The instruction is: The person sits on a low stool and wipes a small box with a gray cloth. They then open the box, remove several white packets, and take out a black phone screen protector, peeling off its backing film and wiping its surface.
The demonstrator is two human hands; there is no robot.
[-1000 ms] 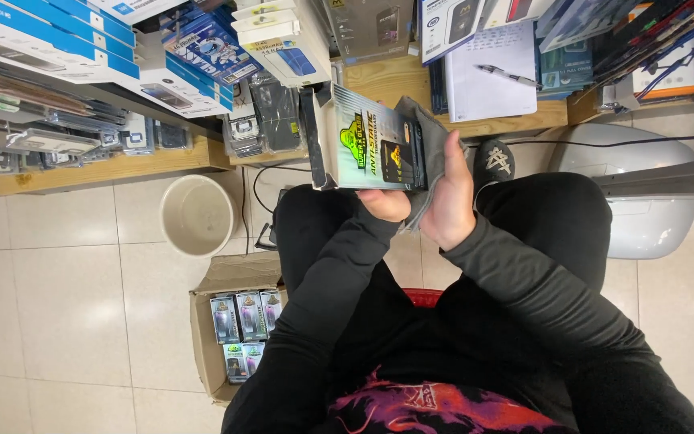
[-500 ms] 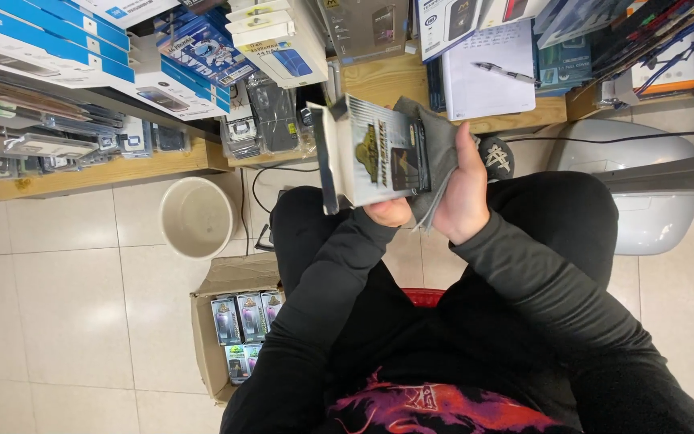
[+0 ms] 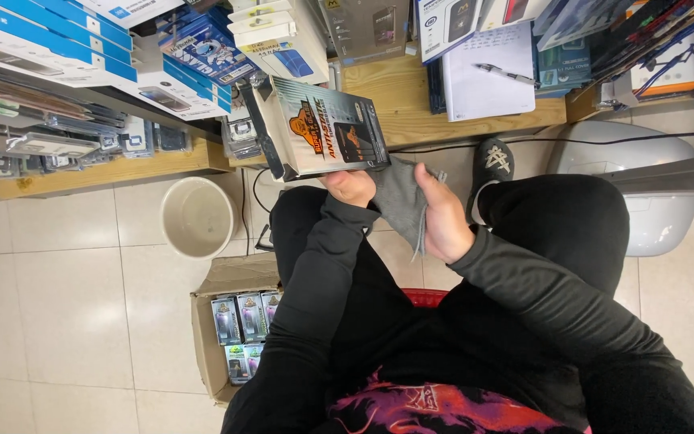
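Note:
My left hand [image 3: 351, 186] grips the lower edge of a flat grey retail box [image 3: 315, 128] with an orange and black picture on its face. I hold the box up over my lap, tilted to the left. My right hand [image 3: 443, 217] is closed on a grey cloth [image 3: 399, 202] that hangs just below the box's right corner. Both arms are in black sleeves and I sit with black trousers over a red seat [image 3: 423, 297].
A wooden shelf [image 3: 395, 96] ahead carries stacked boxed goods, a white notepad [image 3: 487, 76] and a pen [image 3: 508, 75]. On the tiled floor stand a cream bucket [image 3: 197, 217] and an open cardboard box [image 3: 226, 321] of small packaged items. A white bin [image 3: 652, 193] stands at the right.
The box has moved left and tilted so its front face shows. My right hand has come off the box's side and dropped lower with the grey cloth.

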